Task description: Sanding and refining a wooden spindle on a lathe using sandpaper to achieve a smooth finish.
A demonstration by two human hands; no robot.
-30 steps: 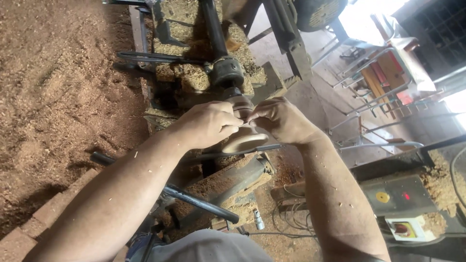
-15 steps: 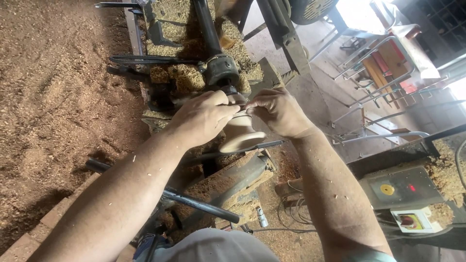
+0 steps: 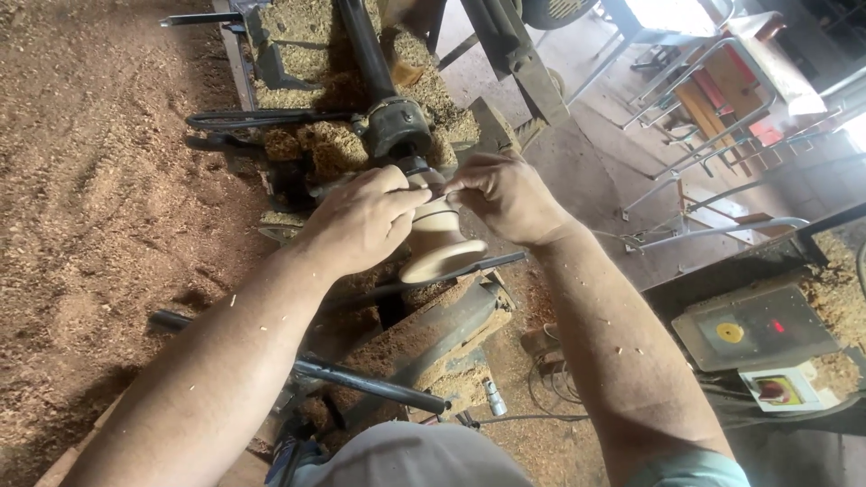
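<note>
A pale turned wooden piece (image 3: 440, 245) with a wide round flange is mounted on a wood lathe (image 3: 397, 126). My left hand (image 3: 361, 221) is closed over the narrow neck of the piece from the left. My right hand (image 3: 505, 194) pinches something thin at the same neck from the right; what it pinches is too small to make out. Both hands meet just below the dark lathe chuck (image 3: 417, 165). The neck itself is mostly hidden by my fingers.
Sawdust and shavings cover the floor (image 3: 99, 198) and the lathe bed. A dark metal bar (image 3: 361, 383) runs below my left forearm. A grey switch box (image 3: 753, 329) with a yellow dial sits at right. Metal-framed stands (image 3: 713, 99) are at upper right.
My hands have stayed on the wooden piece, with the fingers shifting slightly at its neck. The view has tilted a little, so everything sits slightly lower.
</note>
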